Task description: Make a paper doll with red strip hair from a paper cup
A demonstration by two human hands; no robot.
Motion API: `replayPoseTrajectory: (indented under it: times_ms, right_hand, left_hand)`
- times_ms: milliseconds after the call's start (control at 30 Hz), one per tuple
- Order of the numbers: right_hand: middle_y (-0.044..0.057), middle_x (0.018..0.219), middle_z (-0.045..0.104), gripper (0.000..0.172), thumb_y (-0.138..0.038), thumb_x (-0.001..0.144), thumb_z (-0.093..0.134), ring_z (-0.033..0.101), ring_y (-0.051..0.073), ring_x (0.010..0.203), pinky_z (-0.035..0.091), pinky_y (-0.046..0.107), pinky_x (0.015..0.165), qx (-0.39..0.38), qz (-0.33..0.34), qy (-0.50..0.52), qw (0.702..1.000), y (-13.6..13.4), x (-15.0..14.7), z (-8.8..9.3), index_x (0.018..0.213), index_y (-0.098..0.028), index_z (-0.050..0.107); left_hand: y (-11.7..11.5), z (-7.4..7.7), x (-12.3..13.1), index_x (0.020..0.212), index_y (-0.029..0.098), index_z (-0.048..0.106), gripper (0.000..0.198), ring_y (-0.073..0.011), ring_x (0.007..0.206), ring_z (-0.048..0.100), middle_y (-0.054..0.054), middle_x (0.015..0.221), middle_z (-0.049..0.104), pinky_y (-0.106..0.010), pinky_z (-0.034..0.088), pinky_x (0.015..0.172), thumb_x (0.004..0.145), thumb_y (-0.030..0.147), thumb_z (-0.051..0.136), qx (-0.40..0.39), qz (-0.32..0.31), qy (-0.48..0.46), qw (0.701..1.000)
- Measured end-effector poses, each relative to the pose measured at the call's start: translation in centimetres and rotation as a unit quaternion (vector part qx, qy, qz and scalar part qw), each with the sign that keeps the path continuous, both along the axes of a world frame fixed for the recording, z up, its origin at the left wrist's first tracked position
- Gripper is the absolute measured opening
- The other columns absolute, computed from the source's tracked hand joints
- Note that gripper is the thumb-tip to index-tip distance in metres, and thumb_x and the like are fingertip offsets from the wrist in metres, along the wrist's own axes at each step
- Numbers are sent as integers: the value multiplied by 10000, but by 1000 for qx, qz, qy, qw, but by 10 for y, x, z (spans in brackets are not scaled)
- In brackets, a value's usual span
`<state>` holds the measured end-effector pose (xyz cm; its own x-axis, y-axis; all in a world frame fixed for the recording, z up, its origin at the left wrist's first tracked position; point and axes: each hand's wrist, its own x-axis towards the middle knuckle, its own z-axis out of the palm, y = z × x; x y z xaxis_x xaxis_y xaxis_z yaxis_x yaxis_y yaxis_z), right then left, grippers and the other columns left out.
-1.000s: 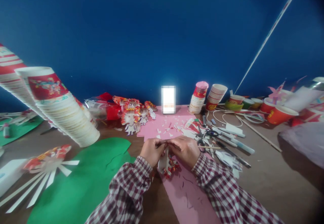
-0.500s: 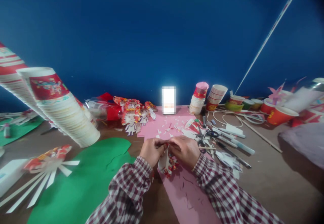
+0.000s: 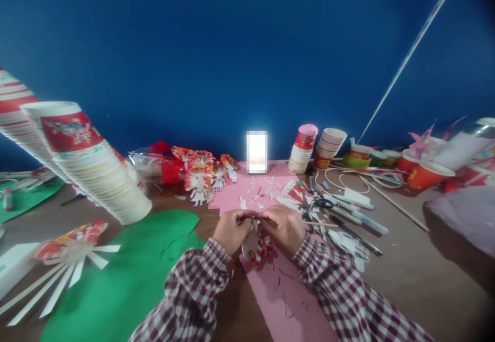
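My left hand (image 3: pixel 231 229) and my right hand (image 3: pixel 283 226) meet over the pink paper sheet (image 3: pixel 284 300) at the table's middle. Both are closed, pinching a cut paper cup piece (image 3: pixel 256 245) that is white inside with red and yellow curled strips hanging below. A thin stick-like thing runs between the fingertips; I cannot make it out clearly. Scissors (image 3: pixel 309 210) lie just right of my right hand, among pens (image 3: pixel 358 215) and paper scraps.
A tall leaning stack of paper cups (image 3: pixel 87 164) stands at left above a green paper sheet (image 3: pixel 119 280). Finished paper dolls (image 3: pixel 201 174) lie at the back. More cup stacks (image 3: pixel 305 148) and red cups (image 3: pixel 427 174) crowd the back right. A cut cup with white strips (image 3: pixel 65 259) lies at left.
Both hands have shifted slightly while working on the cup piece, which hangs a little lower and more to the left. Nothing else has moved.
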<state>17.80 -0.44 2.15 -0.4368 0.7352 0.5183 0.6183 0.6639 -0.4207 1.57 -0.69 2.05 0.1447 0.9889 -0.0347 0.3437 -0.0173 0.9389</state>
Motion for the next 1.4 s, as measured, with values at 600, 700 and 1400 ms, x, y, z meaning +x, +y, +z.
replayPoseTrajectory:
  times_ms: [600, 700, 1400]
  right_hand:
    - [10, 767, 639, 138, -165, 791, 495, 555, 140, 743, 398, 252, 706, 3, 3, 6, 1000, 0, -1, 0, 816, -208, 623]
    - [11, 770, 640, 143, -151, 785, 496, 554, 142, 743, 398, 254, 706, 1, 4, 2, 1000, 0, -1, 0, 822, -206, 623]
    - [2, 775, 639, 104, -203, 790, 523, 553, 136, 751, 391, 232, 691, -34, -16, 1, 999, -1, -2, -1, 829, -214, 619]
  left_hand:
    - [2, -6, -4, 509, 125, 530, 476, -82, 425, 408, 25, 420, 450, -202, 298, 446, 757, 511, 403, 20, -24, 61, 998]
    - [3, -6, -4, 517, 122, 533, 470, -80, 423, 396, 27, 417, 436, -201, 286, 438, 756, 507, 408, 16, -23, 55, 998]
    - [-1, 0, -2, 604, 97, 643, 362, -80, 464, 382, 19, 455, 460, -193, 272, 442, 729, 400, 488, 31, -8, 43, 999]
